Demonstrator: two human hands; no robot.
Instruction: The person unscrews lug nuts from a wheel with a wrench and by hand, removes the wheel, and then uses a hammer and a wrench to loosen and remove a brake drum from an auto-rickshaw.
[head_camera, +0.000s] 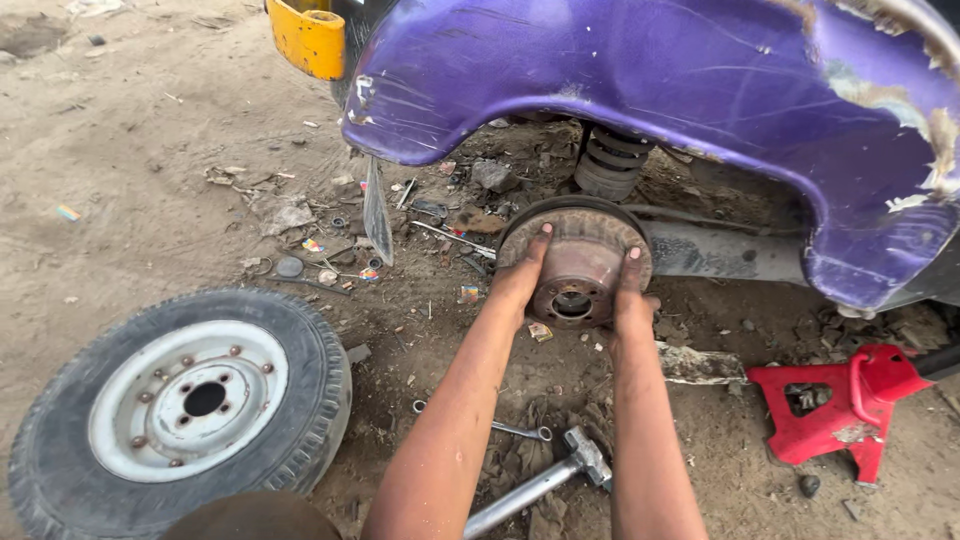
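A rusty round brake drum (580, 262) sits under the purple wheel arch (640, 75) of a vehicle. My left hand (524, 275) grips its left edge and my right hand (632, 295) grips its right edge, fingers pointing up over the face. Both forearms reach forward from the bottom of the view. The drum's dark centre hole shows between my hands. A coil spring (610, 162) stands behind the drum.
A removed wheel with a white rim (185, 402) lies on the dirt at the left. A hammer (545, 480) and a spanner (500, 428) lie between my arms. A red jack stand (845, 408) sits at the right. Small tools and scraps litter the ground near a mud flap (377, 212).
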